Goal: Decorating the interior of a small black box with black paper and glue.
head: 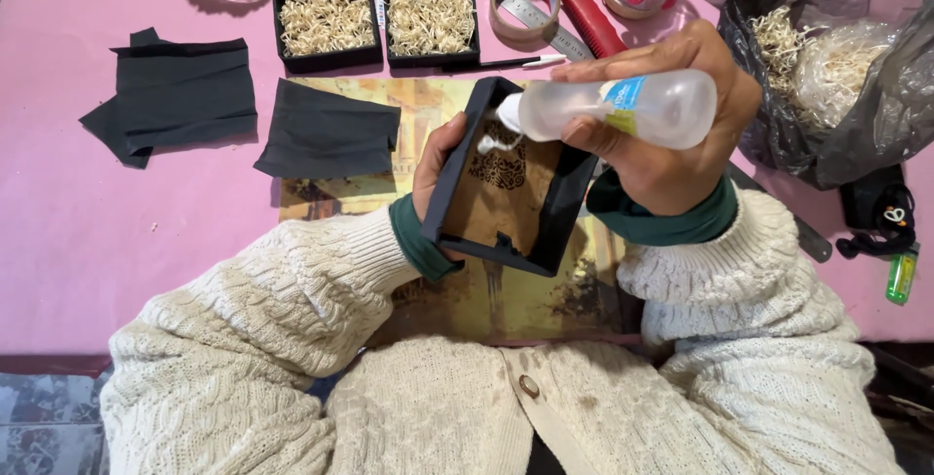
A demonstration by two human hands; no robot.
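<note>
My left hand (pixel 435 165) grips the left wall of a small black box (pixel 506 183) with a brown inside, tilted up towards me. My right hand (pixel 671 115) squeezes a clear glue bottle (pixel 623 108) held sideways, its white nozzle pointing left into the box. A white blob of glue (pixel 489 143) sits on the brown inner face by the nozzle. Both arms wear cream knitted sleeves with green cuffs.
On the pink table lie two black cloth pieces (pixel 175 95) (pixel 329 131), a picture mat (pixel 506 295) under the box, two black boxes of wood wool (pixel 328 22) (pixel 431 18), a tape roll (pixel 525 3), a red-handled tool (pixel 593 22), a dark bag of wood wool (pixel 827 66) and a green lighter (pixel 901 275).
</note>
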